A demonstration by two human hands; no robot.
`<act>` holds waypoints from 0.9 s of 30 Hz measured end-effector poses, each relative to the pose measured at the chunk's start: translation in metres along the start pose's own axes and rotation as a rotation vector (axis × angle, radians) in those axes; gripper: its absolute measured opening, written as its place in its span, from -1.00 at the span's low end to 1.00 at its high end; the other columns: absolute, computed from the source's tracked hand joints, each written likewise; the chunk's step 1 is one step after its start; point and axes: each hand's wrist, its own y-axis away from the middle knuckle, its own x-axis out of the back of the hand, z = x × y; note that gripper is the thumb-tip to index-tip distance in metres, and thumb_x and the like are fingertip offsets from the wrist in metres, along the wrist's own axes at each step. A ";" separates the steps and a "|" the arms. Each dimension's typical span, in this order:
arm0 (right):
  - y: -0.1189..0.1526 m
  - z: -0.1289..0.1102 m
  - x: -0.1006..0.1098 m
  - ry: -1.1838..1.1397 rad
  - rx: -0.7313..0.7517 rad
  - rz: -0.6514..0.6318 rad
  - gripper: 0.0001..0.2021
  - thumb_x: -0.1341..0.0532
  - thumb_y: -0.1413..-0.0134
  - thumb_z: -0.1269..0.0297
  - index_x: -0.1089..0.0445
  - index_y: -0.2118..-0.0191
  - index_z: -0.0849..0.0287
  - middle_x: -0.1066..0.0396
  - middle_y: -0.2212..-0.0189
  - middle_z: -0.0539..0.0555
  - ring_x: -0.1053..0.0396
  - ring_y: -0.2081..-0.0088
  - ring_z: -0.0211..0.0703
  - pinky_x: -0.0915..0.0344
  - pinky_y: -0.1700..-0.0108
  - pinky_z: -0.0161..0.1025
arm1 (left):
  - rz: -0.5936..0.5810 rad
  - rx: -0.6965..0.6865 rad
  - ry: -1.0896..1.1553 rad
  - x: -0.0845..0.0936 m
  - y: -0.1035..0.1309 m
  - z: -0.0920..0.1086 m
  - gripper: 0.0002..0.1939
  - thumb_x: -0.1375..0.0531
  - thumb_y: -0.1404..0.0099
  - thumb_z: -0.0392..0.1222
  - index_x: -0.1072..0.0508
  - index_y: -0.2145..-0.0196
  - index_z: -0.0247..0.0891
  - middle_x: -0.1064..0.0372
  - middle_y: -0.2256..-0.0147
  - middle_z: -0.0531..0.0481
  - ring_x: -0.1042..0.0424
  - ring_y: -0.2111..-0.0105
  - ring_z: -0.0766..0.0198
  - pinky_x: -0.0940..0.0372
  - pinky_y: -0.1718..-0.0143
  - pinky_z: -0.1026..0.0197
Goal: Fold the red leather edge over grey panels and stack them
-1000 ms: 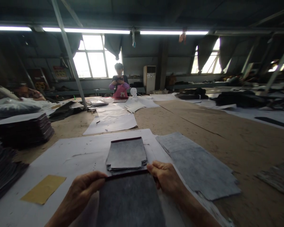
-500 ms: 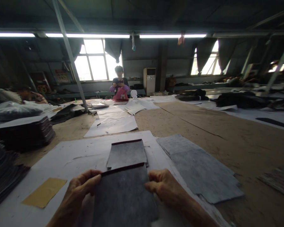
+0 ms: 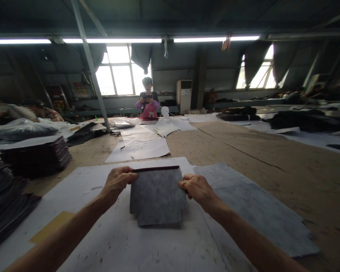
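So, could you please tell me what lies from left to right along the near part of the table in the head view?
Dark stacked pieces → yellow card → left hand → grey felt piece → right hand → large grey sheet.

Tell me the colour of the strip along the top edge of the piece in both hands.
Dark maroon strip on a mottled grey felt piece, seen in the head view.

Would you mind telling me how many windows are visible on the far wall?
2: one window at left behind the slanted post, another window at right between dark curtains. A bright patch at the far right edge may be a third.
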 end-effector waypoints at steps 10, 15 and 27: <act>-0.042 0.006 -0.017 0.409 -0.049 0.059 -0.77 -0.10 -0.16 0.19 -0.33 0.21 0.25 -0.33 0.25 0.06 -0.32 0.24 -0.20 -0.30 0.20 -0.17 | 0.057 0.060 -0.277 -0.025 -0.040 -0.031 -0.77 -0.11 -0.27 -0.12 -0.36 0.26 -0.38 -0.33 0.31 -0.02 -0.36 0.36 0.31 -0.33 0.35 0.21; -0.042 0.008 -0.022 0.493 -0.033 0.084 -0.78 -0.09 -0.16 0.18 -0.33 0.21 0.24 -0.33 0.25 0.06 -0.32 0.24 -0.20 -0.29 0.19 -0.16 | 0.082 0.061 -0.369 -0.030 -0.037 -0.036 -0.75 -0.11 -0.26 -0.10 -0.37 0.30 -0.39 -0.34 0.34 0.00 -0.36 0.36 0.30 -0.32 0.33 0.20; -0.026 0.011 -0.031 0.594 0.142 0.278 -0.67 -0.13 -0.10 0.15 -0.23 0.09 0.28 -0.31 0.22 0.11 -0.30 0.21 -0.15 -0.26 0.18 -0.15 | 0.189 -0.002 -0.377 -0.017 -0.026 -0.034 -0.60 -0.09 -0.12 -0.07 -0.34 0.10 -0.29 -0.39 0.29 0.07 -0.37 0.36 0.27 -0.19 0.42 0.36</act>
